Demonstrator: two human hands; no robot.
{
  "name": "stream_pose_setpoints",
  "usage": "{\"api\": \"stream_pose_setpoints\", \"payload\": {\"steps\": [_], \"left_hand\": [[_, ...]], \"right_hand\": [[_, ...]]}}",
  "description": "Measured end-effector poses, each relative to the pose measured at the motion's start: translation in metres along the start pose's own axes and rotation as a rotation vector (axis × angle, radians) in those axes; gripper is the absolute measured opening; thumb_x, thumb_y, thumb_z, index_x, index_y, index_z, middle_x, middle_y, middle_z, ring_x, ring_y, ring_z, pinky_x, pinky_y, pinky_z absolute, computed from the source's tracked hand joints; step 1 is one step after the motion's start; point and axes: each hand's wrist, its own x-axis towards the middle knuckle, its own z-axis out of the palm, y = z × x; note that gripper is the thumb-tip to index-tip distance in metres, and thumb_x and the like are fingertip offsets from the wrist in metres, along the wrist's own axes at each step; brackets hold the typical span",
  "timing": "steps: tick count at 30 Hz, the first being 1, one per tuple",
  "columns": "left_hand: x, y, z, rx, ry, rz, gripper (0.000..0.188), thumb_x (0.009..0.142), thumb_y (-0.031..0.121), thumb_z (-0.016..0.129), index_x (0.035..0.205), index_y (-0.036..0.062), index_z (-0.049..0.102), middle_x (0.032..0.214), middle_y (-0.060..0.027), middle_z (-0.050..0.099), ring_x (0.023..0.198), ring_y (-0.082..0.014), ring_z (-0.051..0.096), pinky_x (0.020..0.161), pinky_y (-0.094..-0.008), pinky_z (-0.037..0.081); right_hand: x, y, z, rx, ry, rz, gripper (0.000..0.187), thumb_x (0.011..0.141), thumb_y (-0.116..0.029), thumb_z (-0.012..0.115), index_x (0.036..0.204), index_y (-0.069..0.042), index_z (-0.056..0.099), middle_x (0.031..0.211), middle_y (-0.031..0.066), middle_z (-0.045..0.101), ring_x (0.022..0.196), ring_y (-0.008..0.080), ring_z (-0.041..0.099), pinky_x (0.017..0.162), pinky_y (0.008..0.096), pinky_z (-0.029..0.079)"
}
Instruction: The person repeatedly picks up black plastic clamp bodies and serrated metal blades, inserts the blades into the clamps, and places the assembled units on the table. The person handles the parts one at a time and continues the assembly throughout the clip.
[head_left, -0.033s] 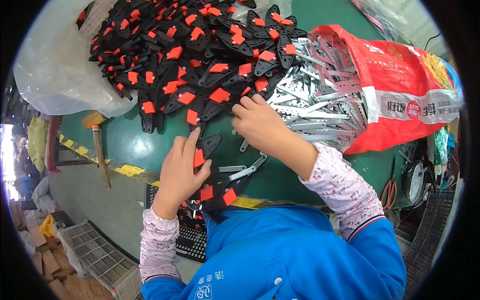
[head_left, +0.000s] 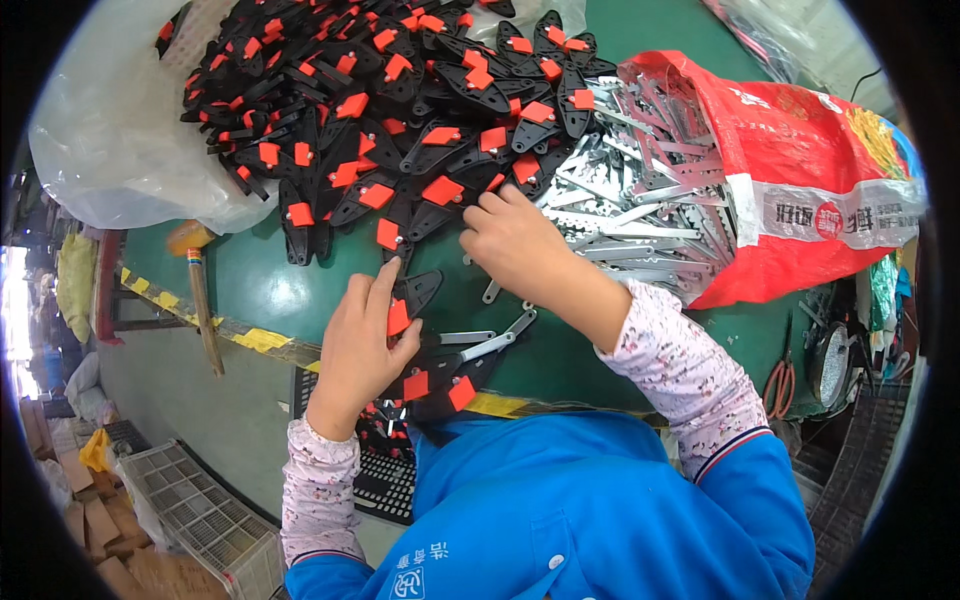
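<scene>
My left hand (head_left: 360,335) is closed around a black plastic piece with a red tab (head_left: 398,317), between thumb and fingers. Its index finger stretches forward to the tip of another black piece (head_left: 388,235) at the pile's near edge. My right hand (head_left: 520,240) has curled fingers at the border between the black pieces and the silver metal strips (head_left: 640,232); whatever it pinches is hidden. Below my hands, near the table edge, two more red-tabbed black pieces (head_left: 461,393) lie with metal strips (head_left: 495,342) attached or resting on them; I cannot tell which.
A large heap of red-tabbed black pieces (head_left: 350,106) covers the far left of the green table (head_left: 262,285). Metal strips spill from a red sack (head_left: 780,180) on the right. A mallet (head_left: 204,300) lies at left; scissors (head_left: 781,385) and a round tin (head_left: 828,362) stand at right.
</scene>
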Motion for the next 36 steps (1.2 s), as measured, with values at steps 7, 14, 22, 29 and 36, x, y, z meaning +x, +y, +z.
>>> {"api": "stream_pose_setpoints", "payload": {"steps": [7, 14, 22, 29, 36], "left_hand": [[-0.013, -0.016, -0.007, 0.004, 0.074, 0.034, 0.063, 0.081, 0.011, 0.085, 0.137, 0.001, 0.058, 0.114, -0.0198, 0.062, 0.105, -0.0415, 0.062, 0.093, -0.046, 0.051], [-0.012, -0.011, -0.007, 0.017, 0.063, 0.044, 0.063, 0.08, 0.012, 0.086, 0.137, 0.002, 0.059, 0.119, -0.0185, 0.063, 0.108, -0.0396, 0.062, 0.095, -0.0469, 0.051], [-0.016, -0.013, -0.007, 0.057, 0.141, 0.125, 0.067, 0.079, 0.012, 0.086, 0.14, 0.003, 0.059, 0.121, -0.0196, 0.066, 0.106, -0.0401, 0.065, 0.09, -0.0471, 0.054], [-0.007, 0.0, -0.013, -0.032, 0.032, 0.174, 0.058, 0.082, 0.014, 0.084, 0.134, 0.003, 0.062, 0.12, -0.0193, 0.065, 0.106, -0.0407, 0.064, 0.091, -0.0475, 0.053], [-0.008, -0.004, 0.005, 0.02, -0.04, 0.211, 0.043, 0.085, 0.015, 0.081, 0.124, 0.0033, 0.066, 0.115, -0.0162, 0.061, 0.105, -0.0375, 0.06, 0.092, -0.0442, 0.05]], "right_hand": [[0.008, -0.006, 0.001, 0.424, 0.033, 0.037, 0.01, 0.093, -0.016, 0.066, 0.101, -0.009, 0.064, 0.091, 0.0051, 0.066, 0.089, 0.0274, 0.067, 0.081, 0.0391, 0.05], [-0.004, -0.03, -0.006, 0.479, 0.018, 0.092, 0.015, 0.095, -0.01, 0.066, 0.109, -0.008, 0.066, 0.093, 0.009, 0.063, 0.089, 0.0321, 0.066, 0.079, 0.0433, 0.052], [-0.012, -0.03, -0.019, 0.272, 0.166, 0.135, 0.036, 0.078, -0.017, 0.081, 0.11, -0.007, 0.067, 0.089, 0.0065, 0.061, 0.088, 0.0278, 0.062, 0.08, 0.0408, 0.048], [-0.018, -0.042, -0.017, 0.335, 0.135, 0.065, 0.024, 0.08, -0.026, 0.081, 0.089, -0.011, 0.064, 0.083, 0.0051, 0.06, 0.081, 0.0242, 0.065, 0.068, 0.0383, 0.053], [-0.002, -0.035, 0.006, 0.41, 0.261, 0.123, 0.035, 0.081, -0.024, 0.082, 0.107, -0.007, 0.066, 0.099, 0.0095, 0.064, 0.094, 0.0286, 0.063, 0.08, 0.04, 0.051]]}}
